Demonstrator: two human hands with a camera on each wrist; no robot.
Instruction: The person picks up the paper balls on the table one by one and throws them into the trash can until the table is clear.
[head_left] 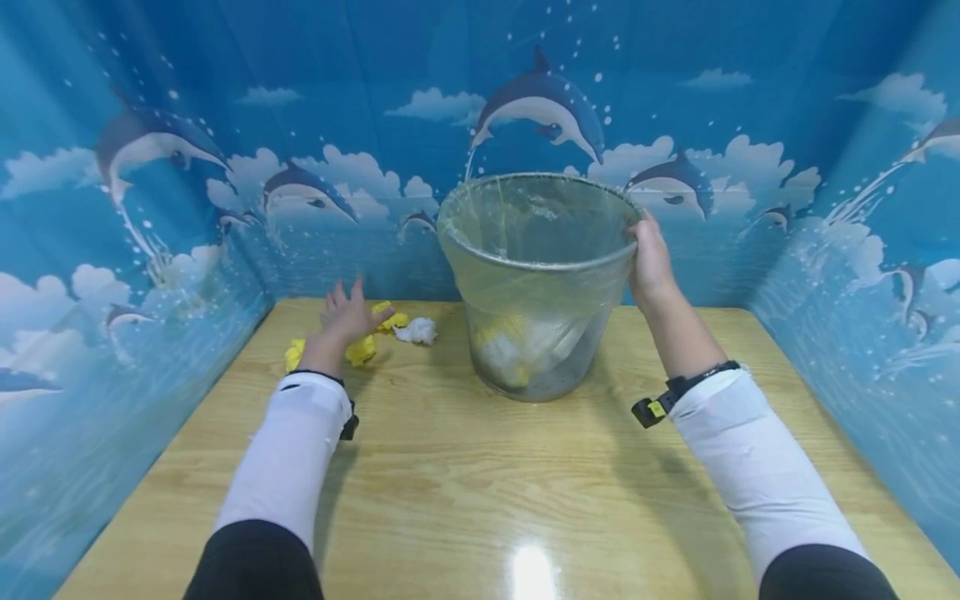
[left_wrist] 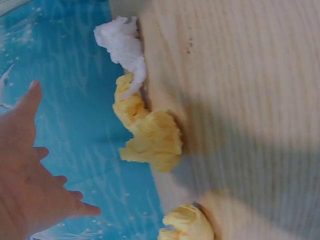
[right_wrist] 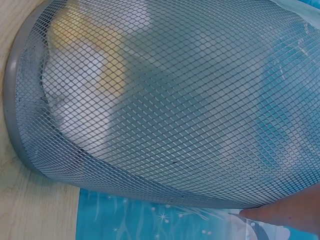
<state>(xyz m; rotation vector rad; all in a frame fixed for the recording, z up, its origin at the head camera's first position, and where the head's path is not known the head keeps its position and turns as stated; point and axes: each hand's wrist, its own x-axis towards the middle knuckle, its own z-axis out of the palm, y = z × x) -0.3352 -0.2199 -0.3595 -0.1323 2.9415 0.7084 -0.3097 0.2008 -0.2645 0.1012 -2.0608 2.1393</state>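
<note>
A silver mesh wastebasket with a clear plastic liner stands on the table near the back. White and yellow crumpled paper shows through its mesh low down, also in the right wrist view. My right hand grips its rim on the right side, thumb against the outer mesh. Over the back left, my left hand is spread with nothing in it. Around it lie a white crumpled paper ball and several yellow crumpled paper balls. In the left wrist view the fingers point away from the yellow paper.
The wooden table runs up to a blue dolphin-print curtain at the back and both sides. A light glare lies on the table's front middle. Black straps with small devices sit on both wrists.
</note>
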